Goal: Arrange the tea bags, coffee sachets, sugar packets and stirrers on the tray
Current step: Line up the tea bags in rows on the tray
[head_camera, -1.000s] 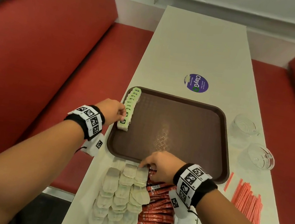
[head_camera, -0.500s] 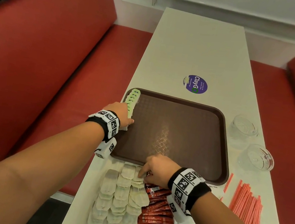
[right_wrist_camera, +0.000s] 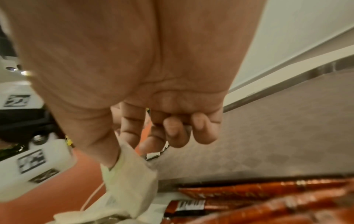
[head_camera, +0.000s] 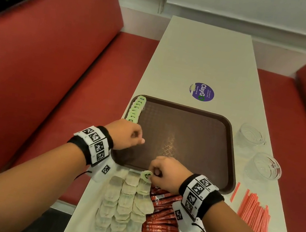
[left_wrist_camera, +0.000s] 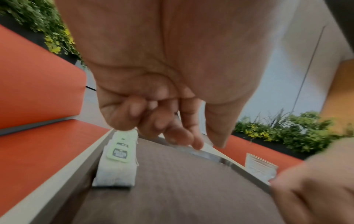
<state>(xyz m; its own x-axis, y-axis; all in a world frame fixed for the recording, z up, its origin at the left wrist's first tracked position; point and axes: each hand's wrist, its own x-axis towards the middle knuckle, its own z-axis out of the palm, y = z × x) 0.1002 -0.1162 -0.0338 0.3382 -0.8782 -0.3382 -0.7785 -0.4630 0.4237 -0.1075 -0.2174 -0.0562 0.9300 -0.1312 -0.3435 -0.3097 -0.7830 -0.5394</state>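
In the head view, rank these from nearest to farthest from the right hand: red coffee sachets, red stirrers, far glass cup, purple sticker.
From the right hand:
1. Red coffee sachets, just under its wrist.
2. Red stirrers, at the table's right edge.
3. Far glass cup, right of the tray.
4. Purple sticker, beyond the tray.

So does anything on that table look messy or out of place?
Mostly tidy. One thin red stirrer lies apart from the main pile of red stirrers, nearer the brown plastic tray. The loose white tea bags overlap unevenly, unlike the neat row of green-tagged tea bags along the tray's left edge.
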